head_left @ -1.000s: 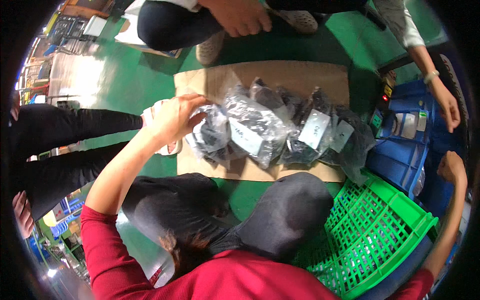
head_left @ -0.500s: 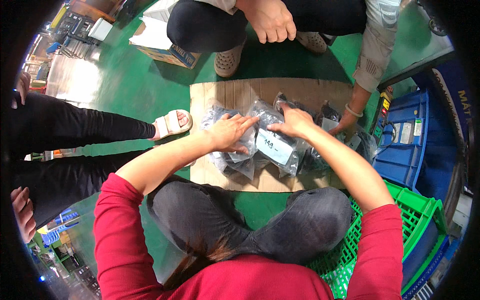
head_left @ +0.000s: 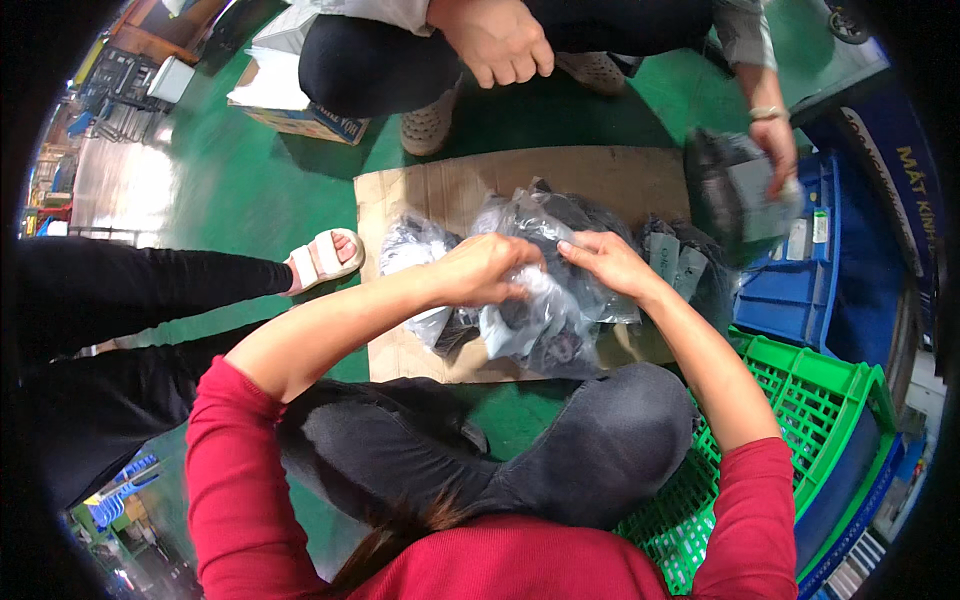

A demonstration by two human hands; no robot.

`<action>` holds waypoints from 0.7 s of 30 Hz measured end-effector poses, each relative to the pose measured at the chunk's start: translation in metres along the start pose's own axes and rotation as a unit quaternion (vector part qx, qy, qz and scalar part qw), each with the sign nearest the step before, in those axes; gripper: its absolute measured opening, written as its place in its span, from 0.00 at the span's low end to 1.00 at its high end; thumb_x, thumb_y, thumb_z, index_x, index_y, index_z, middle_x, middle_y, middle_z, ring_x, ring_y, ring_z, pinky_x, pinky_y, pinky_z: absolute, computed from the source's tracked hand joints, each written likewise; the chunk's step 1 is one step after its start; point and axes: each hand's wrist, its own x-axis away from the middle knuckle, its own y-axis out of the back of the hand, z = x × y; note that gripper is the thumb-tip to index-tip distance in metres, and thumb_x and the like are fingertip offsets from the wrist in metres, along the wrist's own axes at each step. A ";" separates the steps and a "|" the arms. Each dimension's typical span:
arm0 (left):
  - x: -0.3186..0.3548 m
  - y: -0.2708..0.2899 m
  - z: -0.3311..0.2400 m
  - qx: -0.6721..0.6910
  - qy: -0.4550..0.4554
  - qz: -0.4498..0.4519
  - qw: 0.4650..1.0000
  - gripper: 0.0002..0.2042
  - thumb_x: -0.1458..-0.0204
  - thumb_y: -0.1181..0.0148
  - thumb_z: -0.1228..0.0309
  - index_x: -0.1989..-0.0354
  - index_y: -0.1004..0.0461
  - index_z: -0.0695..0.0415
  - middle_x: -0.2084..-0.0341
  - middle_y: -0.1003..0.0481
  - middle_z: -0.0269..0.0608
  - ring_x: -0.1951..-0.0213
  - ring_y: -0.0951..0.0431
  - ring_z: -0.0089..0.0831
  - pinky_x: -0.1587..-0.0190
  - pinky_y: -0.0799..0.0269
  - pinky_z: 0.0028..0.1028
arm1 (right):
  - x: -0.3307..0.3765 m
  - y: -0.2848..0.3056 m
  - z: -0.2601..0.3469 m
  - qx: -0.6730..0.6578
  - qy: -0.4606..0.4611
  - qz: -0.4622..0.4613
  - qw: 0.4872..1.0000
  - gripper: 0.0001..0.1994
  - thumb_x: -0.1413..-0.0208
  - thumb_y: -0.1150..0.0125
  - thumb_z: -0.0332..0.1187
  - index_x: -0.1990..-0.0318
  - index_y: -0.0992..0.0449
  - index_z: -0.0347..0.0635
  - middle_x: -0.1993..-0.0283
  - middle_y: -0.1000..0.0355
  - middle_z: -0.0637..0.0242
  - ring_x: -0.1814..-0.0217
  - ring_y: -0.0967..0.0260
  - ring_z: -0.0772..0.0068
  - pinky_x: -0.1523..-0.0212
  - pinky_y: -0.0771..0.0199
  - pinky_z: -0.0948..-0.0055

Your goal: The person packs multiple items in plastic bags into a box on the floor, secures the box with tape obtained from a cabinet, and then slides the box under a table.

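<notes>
Head-camera view, looking down: a green floor (head_left: 250, 200) filled most of the frame, with a flattened sheet of brown cardboard (head_left: 440, 190) laid across its centre. At lower right stood a green slatted crate (head_left: 800, 400), and above it, at the right edge, a blue bin (head_left: 790, 300). A worker in red sleeves and dark trousers sat cross-legged at the bottom of the frame, forearms reaching up to a heap of clear plastic bags holding dark items (head_left: 600, 225) on the cardboard. The left hand (head_left: 487, 268), at the centre of the frame, had its fingers curled tight around a crumpled clear bag of dark goods (head_left: 535, 320), which lay on the near side of the heap, just above the worker's knee. The right hand (head_left: 610, 262), just beside it, pinched the same bag's upper edge, thumb and forefinger closed and the other fingers loosely bent. At upper right a second person's hand (head_left: 778, 150) gripped another dark packet (head_left: 735, 195) above the blue bin. A third person's sandalled foot (head_left: 325, 258) rested at the cardboard's left edge.
</notes>
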 end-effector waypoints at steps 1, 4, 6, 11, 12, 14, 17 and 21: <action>-0.009 -0.008 0.005 0.005 0.025 -0.023 0.999 0.18 0.62 0.38 0.71 0.61 0.30 0.60 0.67 0.27 0.52 0.62 0.26 0.47 0.60 0.32 0.37 | 0.000 0.002 -0.004 -0.065 -0.016 0.010 0.998 0.21 0.49 0.45 0.48 0.58 0.27 0.37 0.64 0.27 0.62 0.62 0.32 0.75 0.60 0.34 0.72; -0.028 -0.017 0.003 0.001 0.111 -0.027 0.993 0.18 0.63 0.37 0.70 0.61 0.29 0.60 0.69 0.26 0.53 0.63 0.25 0.47 0.61 0.31 0.36 | 0.003 0.007 -0.014 -0.103 0.021 0.027 0.994 0.29 0.54 0.42 0.53 0.52 0.32 0.38 0.57 0.29 0.57 0.55 0.32 0.69 0.53 0.34 0.69; -0.033 -0.019 0.009 -0.010 0.149 -0.058 0.987 0.18 0.64 0.36 0.69 0.62 0.28 0.63 0.71 0.25 0.53 0.65 0.23 0.41 0.62 0.29 0.33 | 0.003 -0.004 0.007 0.086 0.159 0.047 0.982 0.34 0.59 0.39 0.55 0.49 0.34 0.38 0.53 0.30 0.53 0.51 0.32 0.63 0.50 0.35 0.67; -0.028 0.019 0.000 0.168 0.263 -0.005 0.950 0.19 0.59 0.36 0.66 0.59 0.30 0.62 0.68 0.24 0.45 0.63 0.25 0.30 0.60 0.31 0.27 | -0.010 -0.024 0.028 0.236 0.038 -0.084 0.967 0.25 0.64 0.35 0.45 0.55 0.29 0.45 0.61 0.27 0.51 0.57 0.30 0.52 0.57 0.31 0.58; -0.025 0.030 -0.004 0.209 0.272 0.035 0.938 0.19 0.57 0.37 0.66 0.59 0.30 0.62 0.67 0.24 0.44 0.62 0.25 0.29 0.59 0.32 0.26 | -0.008 -0.023 0.028 0.251 0.042 -0.092 0.963 0.23 0.63 0.36 0.43 0.57 0.27 0.46 0.63 0.27 0.52 0.58 0.29 0.52 0.59 0.31 0.58; -0.012 0.048 -0.012 0.168 0.181 0.015 0.969 0.14 0.50 0.43 0.67 0.59 0.30 0.62 0.66 0.26 0.42 0.64 0.28 0.26 0.60 0.33 0.24 | 0.005 -0.026 0.036 0.279 0.079 -0.131 0.948 0.12 0.62 0.39 0.37 0.66 0.25 0.46 0.69 0.27 0.53 0.63 0.28 0.52 0.61 0.30 0.57; 0.021 0.076 -0.032 0.126 0.143 -0.075 0.979 0.10 0.47 0.47 0.70 0.61 0.30 0.64 0.67 0.27 0.37 0.61 0.30 0.21 0.55 0.34 0.22 | 0.032 -0.015 0.057 0.369 0.192 -0.121 0.901 0.10 0.68 0.43 0.28 0.71 0.27 0.44 0.74 0.28 0.55 0.68 0.29 0.50 0.70 0.32 0.55; 0.067 0.088 -0.046 0.162 0.199 -0.112 0.960 0.10 0.47 0.47 0.72 0.61 0.29 0.66 0.68 0.26 0.37 0.64 0.29 0.21 0.59 0.33 0.22 | 0.096 0.029 0.113 0.499 0.237 -0.092 0.828 0.11 0.72 0.44 0.27 0.73 0.29 0.46 0.76 0.28 0.60 0.71 0.29 0.54 0.76 0.32 0.58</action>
